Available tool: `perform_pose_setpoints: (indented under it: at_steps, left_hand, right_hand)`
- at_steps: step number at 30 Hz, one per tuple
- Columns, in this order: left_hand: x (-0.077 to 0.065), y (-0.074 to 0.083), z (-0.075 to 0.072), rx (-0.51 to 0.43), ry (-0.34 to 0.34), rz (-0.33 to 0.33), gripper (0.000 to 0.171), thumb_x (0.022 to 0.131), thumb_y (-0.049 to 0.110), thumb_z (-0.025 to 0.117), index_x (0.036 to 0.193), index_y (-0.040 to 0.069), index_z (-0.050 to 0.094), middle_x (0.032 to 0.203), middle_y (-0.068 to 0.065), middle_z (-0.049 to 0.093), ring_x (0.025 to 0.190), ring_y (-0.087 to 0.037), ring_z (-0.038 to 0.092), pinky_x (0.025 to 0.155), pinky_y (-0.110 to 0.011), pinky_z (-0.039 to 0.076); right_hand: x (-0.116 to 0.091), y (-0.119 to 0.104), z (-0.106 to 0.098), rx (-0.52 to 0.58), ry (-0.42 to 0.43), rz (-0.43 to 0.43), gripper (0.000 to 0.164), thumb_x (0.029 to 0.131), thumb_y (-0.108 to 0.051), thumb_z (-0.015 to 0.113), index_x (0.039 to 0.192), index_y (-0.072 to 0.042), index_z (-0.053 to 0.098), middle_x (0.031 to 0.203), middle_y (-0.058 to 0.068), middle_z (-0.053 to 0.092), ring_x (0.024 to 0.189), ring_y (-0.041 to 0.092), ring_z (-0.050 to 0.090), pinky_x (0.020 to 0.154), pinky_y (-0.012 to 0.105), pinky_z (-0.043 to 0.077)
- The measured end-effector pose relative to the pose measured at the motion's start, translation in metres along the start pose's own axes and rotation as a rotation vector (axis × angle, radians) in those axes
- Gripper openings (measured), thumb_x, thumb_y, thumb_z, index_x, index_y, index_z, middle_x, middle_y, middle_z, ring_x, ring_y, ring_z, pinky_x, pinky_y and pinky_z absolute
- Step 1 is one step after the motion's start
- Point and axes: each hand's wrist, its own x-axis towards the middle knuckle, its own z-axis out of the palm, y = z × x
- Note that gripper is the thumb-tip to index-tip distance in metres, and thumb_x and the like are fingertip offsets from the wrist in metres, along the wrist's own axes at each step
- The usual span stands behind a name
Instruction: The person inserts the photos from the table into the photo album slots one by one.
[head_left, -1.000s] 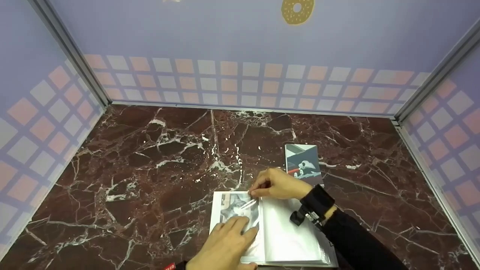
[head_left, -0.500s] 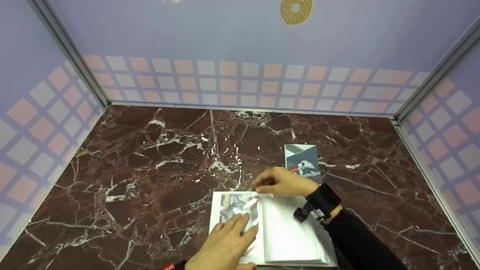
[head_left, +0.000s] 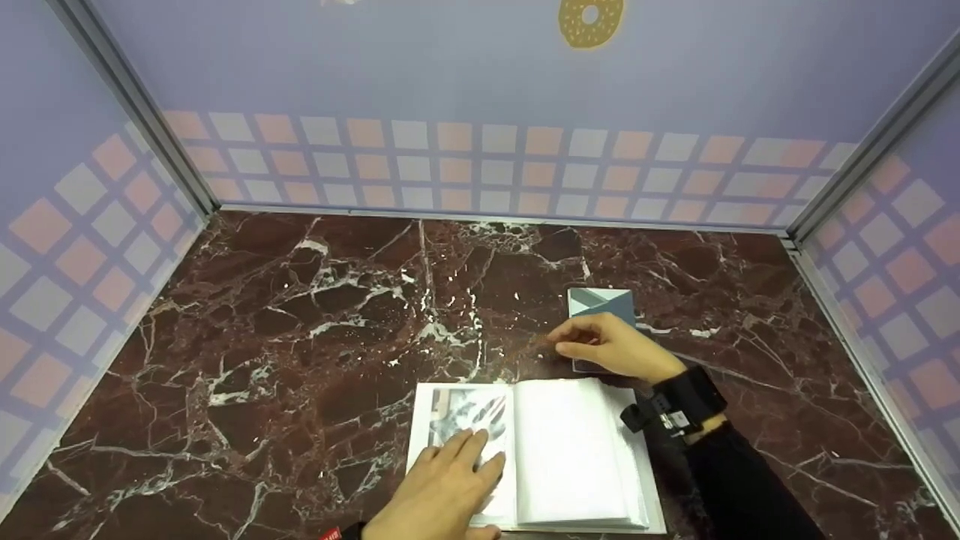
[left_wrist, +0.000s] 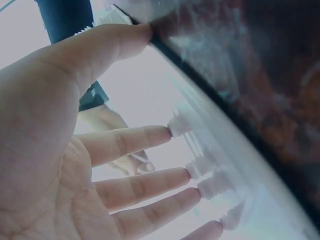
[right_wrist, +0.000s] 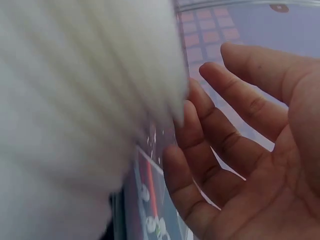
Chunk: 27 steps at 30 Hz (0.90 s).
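An album with clear pockets (head_left: 566,450) lies spread at the front of the table, its right page bright white with glare. A greyish photo (head_left: 461,409) shows in the left page's pocket. On that page rests my left hand (head_left: 442,484), fingers extended; the left wrist view shows its fingertips (left_wrist: 182,173) touching the glossy sheet. Beyond the album, my right hand (head_left: 611,346) hovers over a picture card (head_left: 611,301) with blue-grey shapes, hiding much of it. In the right wrist view its fingers are loosely bent, thumb apart, holding nothing, beside blurred white pages (right_wrist: 75,125).
The dark red marbled tabletop (head_left: 285,360) is enclosed by lilac panels with a pink and white checked band (head_left: 480,165) at the back and both sides. Grey metal posts (head_left: 172,142) stand at the corners.
My right hand has left the album's top near the spine and moved right and away, over the picture card. The right page's edge has lifted slightly. My left hand stays on the left page.
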Motion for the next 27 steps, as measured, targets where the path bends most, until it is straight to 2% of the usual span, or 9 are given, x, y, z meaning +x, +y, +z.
perform_pose_setpoints:
  at_steps: [5, 10, 16, 18, 22, 25, 27]
  left_hand:
    - [-0.003, -0.004, -0.005, 0.004, -0.015, -0.012, 0.076, 0.07, 0.059, 0.082, 0.13, 0.02, 0.057, 0.138, -0.011, 0.054, 0.121, -0.031, 0.058, 0.077, -0.048, 0.057]
    - [-0.005, -0.008, -0.01, 0.024, -0.026, -0.012, 0.074, 0.067, 0.058, 0.084, 0.127, 0.022, 0.058, 0.134, -0.009, 0.056, 0.116, -0.028, 0.059, 0.071, -0.045, 0.056]
    - [-0.004, -0.009, -0.021, -0.016, -0.067, -0.025, 0.069, 0.075, 0.064, 0.075, 0.129, 0.024, 0.059, 0.133, -0.006, 0.058, 0.116, -0.027, 0.06, 0.08, -0.049, 0.055]
    - [-0.001, -0.009, -0.023, -0.022, -0.041, -0.025, 0.063, 0.079, 0.066, 0.071, 0.124, 0.023, 0.062, 0.129, -0.004, 0.06, 0.113, -0.025, 0.061, 0.08, -0.047, 0.054]
    - [0.006, -0.007, -0.024, -0.011, 0.097, 0.01, 0.051, 0.085, 0.064, 0.067, 0.112, 0.02, 0.066, 0.119, -0.002, 0.064, 0.107, -0.021, 0.064, 0.08, -0.042, 0.054]
    - [0.013, -0.004, -0.023, -0.014, 0.182, 0.057, 0.048, 0.089, 0.058, 0.066, 0.117, 0.018, 0.065, 0.125, -0.005, 0.064, 0.113, -0.024, 0.065, 0.086, -0.043, 0.056]
    - [0.017, 0.0, -0.022, -0.012, 0.194, 0.085, 0.051, 0.091, 0.055, 0.064, 0.126, 0.018, 0.062, 0.134, -0.008, 0.061, 0.121, -0.027, 0.063, 0.093, -0.045, 0.055]
  right_hand:
    - [-0.008, 0.013, -0.009, 0.046, 0.039, 0.013, 0.035, 0.098, -0.037, 0.063, 0.123, -0.014, 0.07, 0.112, 0.009, 0.073, 0.098, 0.028, 0.071, 0.081, 0.03, 0.057]
    - [-0.016, 0.024, -0.015, 0.105, 0.065, 0.031, 0.035, 0.099, -0.033, 0.062, 0.125, -0.009, 0.068, 0.114, 0.011, 0.073, 0.101, 0.029, 0.07, 0.087, 0.037, 0.059]
    - [-0.022, 0.035, -0.022, 0.068, 0.12, 0.062, 0.033, 0.099, -0.032, 0.063, 0.123, -0.01, 0.069, 0.111, 0.007, 0.075, 0.097, 0.024, 0.071, 0.082, 0.032, 0.058]
    - [-0.023, 0.038, -0.025, 0.053, 0.146, 0.078, 0.032, 0.098, -0.032, 0.064, 0.121, -0.01, 0.07, 0.109, 0.006, 0.075, 0.095, 0.024, 0.071, 0.08, 0.03, 0.057]
    - [-0.023, 0.045, -0.03, 0.018, 0.213, 0.107, 0.03, 0.096, -0.031, 0.067, 0.117, -0.01, 0.072, 0.104, 0.008, 0.074, 0.088, 0.023, 0.069, 0.075, 0.026, 0.055]
    - [-0.022, 0.051, -0.034, -0.041, 0.274, 0.138, 0.028, 0.095, -0.029, 0.069, 0.117, -0.011, 0.072, 0.097, 0.007, 0.073, 0.082, 0.021, 0.067, 0.07, 0.024, 0.052]
    - [-0.02, 0.054, -0.037, -0.09, 0.313, 0.168, 0.029, 0.094, -0.026, 0.071, 0.118, -0.011, 0.07, 0.095, 0.007, 0.072, 0.08, 0.019, 0.065, 0.069, 0.024, 0.051]
